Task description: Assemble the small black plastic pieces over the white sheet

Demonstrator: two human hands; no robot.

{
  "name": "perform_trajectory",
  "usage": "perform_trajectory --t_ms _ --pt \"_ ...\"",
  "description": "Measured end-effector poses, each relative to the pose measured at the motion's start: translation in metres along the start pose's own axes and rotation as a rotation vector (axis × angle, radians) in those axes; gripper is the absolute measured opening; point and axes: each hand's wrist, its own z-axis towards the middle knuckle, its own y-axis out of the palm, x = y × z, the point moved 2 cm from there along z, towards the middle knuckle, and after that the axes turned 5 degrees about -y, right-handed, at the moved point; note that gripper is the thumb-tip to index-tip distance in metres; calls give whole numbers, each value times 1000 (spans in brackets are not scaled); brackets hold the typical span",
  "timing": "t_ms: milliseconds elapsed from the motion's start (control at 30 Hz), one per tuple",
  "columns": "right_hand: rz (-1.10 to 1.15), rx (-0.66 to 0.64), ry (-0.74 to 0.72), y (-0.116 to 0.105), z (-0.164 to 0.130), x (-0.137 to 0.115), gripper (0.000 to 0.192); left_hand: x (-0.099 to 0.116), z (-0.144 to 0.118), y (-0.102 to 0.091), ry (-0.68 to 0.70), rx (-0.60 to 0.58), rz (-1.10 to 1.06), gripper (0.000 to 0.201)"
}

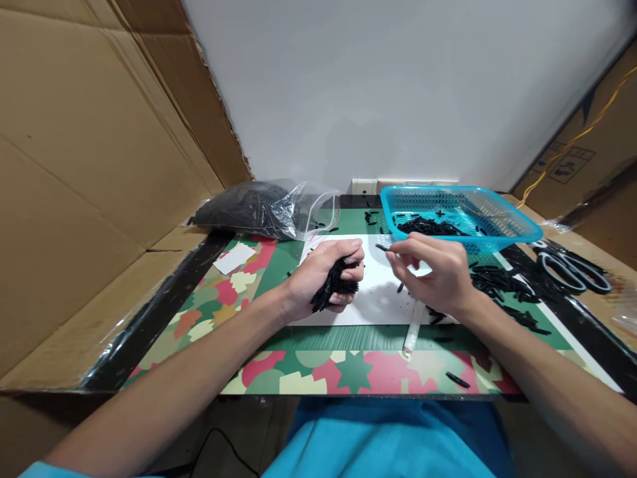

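My left hand (312, 271) is closed around a bunch of short, slender black pieces (332, 289) whose ends stick out between the fingers. To the right, my right hand (438, 272) pinches one small dark piece (382, 247) between thumb and fingertips. The two hands are apart, above a white sheet (373, 305) dotted with black crumbs. Just behind my right hand stands a blue plastic basket (502, 237) with more black pieces (430, 226) inside. A loose heap of these pieces (497, 282) lies beside my right wrist. The exact kind of piece is unclear.
A clear zip bag (243, 207) full of black material lies at the back left. Scissors (562, 271) rest at the right edge. A narrow whitish strip (413, 332) and a stray black piece (457, 380) lie in front. Cardboard (89, 133) walls the left side.
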Motion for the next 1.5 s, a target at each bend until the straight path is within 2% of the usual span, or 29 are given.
perform_trajectory --t_ms 67,200,267,367,500,600,667,767,900,1167,1500 --pt "-172 42 38 -9 0 14 22 -1 0 0 -24 -1 -9 39" --pt "-559 108 297 -26 -1 44 30 -2 0 -1 -56 -13 -14 40" --pt "-622 97 378 -28 -1 50 27 -3 0 -1 -65 -16 -12 40" --pt "-443 87 331 -21 1 39 25 -6 2 -2 -80 -24 -7 40" --pt "-53 5 -32 -1 3 1 13 -14 6 -3 -108 -15 5 40" --pt "53 -75 -174 13 -1 -16 21 -18 8 -2 -104 38 26 37" --pt "66 -93 -204 17 -5 -18 27 -20 9 -1 -101 56 59 33" --pt "50 -84 -202 18 -8 -15 28 -20 10 -1 -97 54 94 33" --pt "-16 -39 -208 14 -6 -15 17 -19 10 -2 -94 55 74 37" --pt "19 49 -78 10 -3 -11 12 -12 6 -1 -85 4 -11 38" --pt "104 17 13 11 -2 -10 6 -10 6 -2 -83 -32 -49 42"
